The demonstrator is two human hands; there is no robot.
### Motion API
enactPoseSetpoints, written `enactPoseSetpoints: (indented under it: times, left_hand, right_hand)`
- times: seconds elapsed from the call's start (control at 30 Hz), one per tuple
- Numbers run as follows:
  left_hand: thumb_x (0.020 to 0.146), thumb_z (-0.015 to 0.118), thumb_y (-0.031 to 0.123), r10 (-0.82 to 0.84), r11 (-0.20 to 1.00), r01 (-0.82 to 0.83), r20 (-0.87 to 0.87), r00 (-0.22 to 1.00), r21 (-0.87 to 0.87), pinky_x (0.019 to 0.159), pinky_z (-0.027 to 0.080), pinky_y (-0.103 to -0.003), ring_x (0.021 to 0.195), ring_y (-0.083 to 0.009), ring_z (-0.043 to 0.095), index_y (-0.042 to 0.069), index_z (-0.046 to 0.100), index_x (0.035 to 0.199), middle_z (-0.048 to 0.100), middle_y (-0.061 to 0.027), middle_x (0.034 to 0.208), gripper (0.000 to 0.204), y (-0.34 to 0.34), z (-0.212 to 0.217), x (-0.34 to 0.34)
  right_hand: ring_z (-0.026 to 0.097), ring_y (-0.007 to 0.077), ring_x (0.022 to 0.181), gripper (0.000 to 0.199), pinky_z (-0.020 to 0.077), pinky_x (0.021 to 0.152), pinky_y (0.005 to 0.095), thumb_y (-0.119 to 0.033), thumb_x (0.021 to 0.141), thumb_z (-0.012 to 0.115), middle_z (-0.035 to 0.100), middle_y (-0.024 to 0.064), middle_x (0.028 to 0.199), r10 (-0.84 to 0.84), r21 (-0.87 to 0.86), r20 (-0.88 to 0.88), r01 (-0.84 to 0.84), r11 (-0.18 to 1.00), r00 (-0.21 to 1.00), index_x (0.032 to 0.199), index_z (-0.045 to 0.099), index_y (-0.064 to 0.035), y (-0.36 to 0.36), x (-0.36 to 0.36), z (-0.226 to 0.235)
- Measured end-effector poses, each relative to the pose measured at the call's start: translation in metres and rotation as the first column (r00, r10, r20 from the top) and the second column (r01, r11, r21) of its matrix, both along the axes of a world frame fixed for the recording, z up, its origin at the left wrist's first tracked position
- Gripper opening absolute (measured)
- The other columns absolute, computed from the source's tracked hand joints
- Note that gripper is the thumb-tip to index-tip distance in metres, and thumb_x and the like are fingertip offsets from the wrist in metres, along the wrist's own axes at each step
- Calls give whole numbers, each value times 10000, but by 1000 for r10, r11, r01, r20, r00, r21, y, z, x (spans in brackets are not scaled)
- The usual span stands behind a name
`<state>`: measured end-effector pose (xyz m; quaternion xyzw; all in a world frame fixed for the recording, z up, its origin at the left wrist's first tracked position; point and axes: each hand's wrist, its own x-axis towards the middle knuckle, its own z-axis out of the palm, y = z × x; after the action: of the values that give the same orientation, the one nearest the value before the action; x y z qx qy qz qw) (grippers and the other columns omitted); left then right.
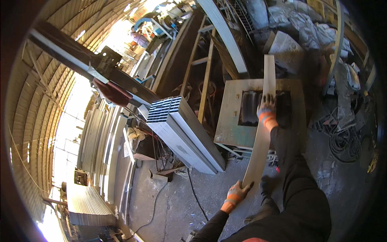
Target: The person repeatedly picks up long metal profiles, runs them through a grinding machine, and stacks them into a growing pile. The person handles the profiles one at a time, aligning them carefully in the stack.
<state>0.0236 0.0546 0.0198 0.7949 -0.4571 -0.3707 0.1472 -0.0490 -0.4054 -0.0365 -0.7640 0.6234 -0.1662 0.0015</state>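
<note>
A long, flat, pale strip (258, 155), whose material I cannot tell for sure, lies across a metal machine table (229, 115). It passes over a square opening with a dark, roller-like surface (250, 105) inside. My left hand (236, 194), in an orange and grey glove, grips the strip's near end by its left edge, thumb on top. My right hand (266, 111), gloved the same way, presses flat on the strip above the opening, fingers stretched forward. Beyond that hand, the far end of the strip sticks out past the table's back edge.
Left of the table stands a stack of pale metal channels (183, 137). Long sheets (96, 141) lean farther left. A black cable (193, 189) crosses the concrete floor, and coiled hoses (344, 141) lie at right. A person (139, 37) is far off at upper left.
</note>
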Motion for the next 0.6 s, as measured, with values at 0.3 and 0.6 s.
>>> enactPoseSetpoints:
  times: [0.3,0.6]
  left_hand:
    - [979,816,627,149,980,-125,-152,977,152,995,596,-479,1193,-431,770,-8,728,1304,801,-286,1218,718,242,3,-5]
    - [945,819,631,89,978,-72,-79,993,197,1001,603,-526,1185,-459,769,44,720,1318,814,-263,1209,702,453,-15,-14]
  right_hand:
    - [193,481,1725,812,35,1388,700,-437,1016,595,276,206,1867,161,20,161,-166,986,974,1728,460,-71,232,-8,-9]
    - [233,495,1708,827,81,1377,693,-437,1016,606,298,227,1853,173,113,19,-174,978,985,1724,446,-43,448,-24,22]
